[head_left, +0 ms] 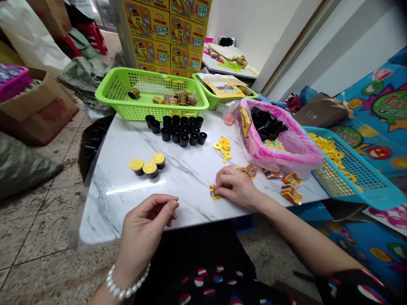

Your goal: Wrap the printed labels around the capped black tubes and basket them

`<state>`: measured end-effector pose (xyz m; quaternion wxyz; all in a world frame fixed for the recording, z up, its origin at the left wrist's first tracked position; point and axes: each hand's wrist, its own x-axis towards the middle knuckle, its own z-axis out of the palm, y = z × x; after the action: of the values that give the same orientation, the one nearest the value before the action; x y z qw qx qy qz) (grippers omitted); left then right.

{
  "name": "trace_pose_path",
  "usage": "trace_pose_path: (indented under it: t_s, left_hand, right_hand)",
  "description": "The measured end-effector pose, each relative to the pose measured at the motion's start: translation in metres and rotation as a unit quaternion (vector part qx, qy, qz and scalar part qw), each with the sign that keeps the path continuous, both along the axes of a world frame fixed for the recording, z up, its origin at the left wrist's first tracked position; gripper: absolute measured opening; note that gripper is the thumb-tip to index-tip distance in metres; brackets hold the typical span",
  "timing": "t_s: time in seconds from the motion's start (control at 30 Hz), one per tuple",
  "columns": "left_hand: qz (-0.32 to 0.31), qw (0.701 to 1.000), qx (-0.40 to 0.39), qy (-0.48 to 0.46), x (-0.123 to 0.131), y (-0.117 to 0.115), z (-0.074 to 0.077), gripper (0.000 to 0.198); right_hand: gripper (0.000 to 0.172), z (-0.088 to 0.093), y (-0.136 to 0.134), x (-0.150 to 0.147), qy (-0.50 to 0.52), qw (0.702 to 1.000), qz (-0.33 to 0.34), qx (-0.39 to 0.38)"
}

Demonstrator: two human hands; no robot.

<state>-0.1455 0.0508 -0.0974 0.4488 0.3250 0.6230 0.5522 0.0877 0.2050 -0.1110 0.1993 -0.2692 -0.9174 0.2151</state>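
Observation:
My right hand (237, 186) is closed, its fingertips pinching a small yellow printed wrapper (216, 193) against the white marbled tabletop (187, 186). Part of the wrapper is hidden under the fingers. Near the table's front edge, my left hand (146, 224) hovers with thumb and curled fingers together, and nothing shows in it. More printed wrappers (250, 170) lie just beyond my right hand. Three black cups with yellow lids (150, 168) stand ahead of my left hand. Several black cups (183, 140) are grouped farther back, beside a small pile of yellow plastic pieces (224, 146).
A green basket (121, 111) with wrapped cups stands at the back. To the right are a pink-rimmed, plastic-lined basket (286, 154) of black cups and a blue basket (375, 192) of yellow pieces. Stacked yellow cartons (152, 25) rise behind the table.

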Motion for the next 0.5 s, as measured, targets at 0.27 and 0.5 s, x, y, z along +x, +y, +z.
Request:
trace_pose_path:
  t_s: [0.27, 0.5]
  left_hand:
    - [-0.047, 0.998, -0.011, -0.03, 0.034, 0.014, 0.009, 0.033]
    - [-0.072, 0.997, -0.005, 0.003, 0.021, 0.012, 0.005, 0.022]
  right_hand:
    - [0.006, 0.033, -0.02, -0.021, 0.118, 0.991, -0.044, -0.053]
    - [0.034, 0.021, -0.063, -0.056, 0.202, 0.877, -0.081, -0.429]
